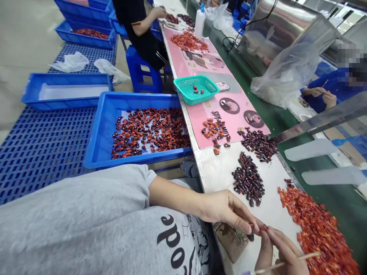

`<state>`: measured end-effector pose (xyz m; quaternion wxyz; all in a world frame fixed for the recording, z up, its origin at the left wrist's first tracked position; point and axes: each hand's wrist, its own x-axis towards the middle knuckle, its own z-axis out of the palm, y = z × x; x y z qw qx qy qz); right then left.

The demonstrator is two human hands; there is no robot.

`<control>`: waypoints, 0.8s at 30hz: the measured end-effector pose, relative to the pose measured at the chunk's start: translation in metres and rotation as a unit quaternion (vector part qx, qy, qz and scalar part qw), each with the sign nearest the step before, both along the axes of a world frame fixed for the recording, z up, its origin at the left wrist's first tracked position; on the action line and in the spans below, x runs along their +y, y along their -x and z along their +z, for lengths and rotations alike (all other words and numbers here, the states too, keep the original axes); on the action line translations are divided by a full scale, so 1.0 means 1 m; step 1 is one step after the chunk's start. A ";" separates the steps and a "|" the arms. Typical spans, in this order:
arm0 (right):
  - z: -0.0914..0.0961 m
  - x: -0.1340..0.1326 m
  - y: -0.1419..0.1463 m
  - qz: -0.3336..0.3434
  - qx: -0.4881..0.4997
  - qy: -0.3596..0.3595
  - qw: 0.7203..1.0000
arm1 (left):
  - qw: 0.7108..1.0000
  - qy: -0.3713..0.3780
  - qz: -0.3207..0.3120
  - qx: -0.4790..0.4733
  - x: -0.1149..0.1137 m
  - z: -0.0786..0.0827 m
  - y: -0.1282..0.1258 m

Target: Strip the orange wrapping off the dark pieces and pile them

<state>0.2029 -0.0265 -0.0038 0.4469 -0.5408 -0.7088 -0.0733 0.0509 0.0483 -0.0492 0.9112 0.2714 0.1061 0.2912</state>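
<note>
My left hand (226,210) reaches over the table edge, thumb and fingers pinched on a small glossy dark piece (250,234). Its fingertips meet those of my right hand (282,250), which pinches a small red piece (263,229); whether the two pieces are joined I cannot tell. A thin light stick (306,256) also lies across the fingers of my right hand. Below my hands is a stained brown pad (231,242). Close by are a pile of dark pieces (248,179), another dark pile (259,145) and a big heap of orange-red pieces (321,225).
A blue tray (94,141) of red-and-black pieces stands beside the table. Farther up are loose assembled pieces (215,131), a green basket (186,98), a phone (222,86) and a white bottle (200,23). Co-workers sit at the far end and across.
</note>
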 end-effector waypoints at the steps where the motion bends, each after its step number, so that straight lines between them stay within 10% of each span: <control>1: -0.003 -0.001 0.005 -0.042 -0.016 -0.032 0.999 | 1.000 0.006 -0.002 0.006 -0.001 0.000 0.000; 13: -0.006 -0.016 0.070 -0.143 0.279 -0.068 0.947 | 0.998 -0.041 0.036 0.009 -0.009 0.038 0.042; 24: -0.004 -0.029 0.083 -0.062 0.285 -0.039 0.956 | 0.996 -0.047 0.069 0.044 -0.015 0.039 0.044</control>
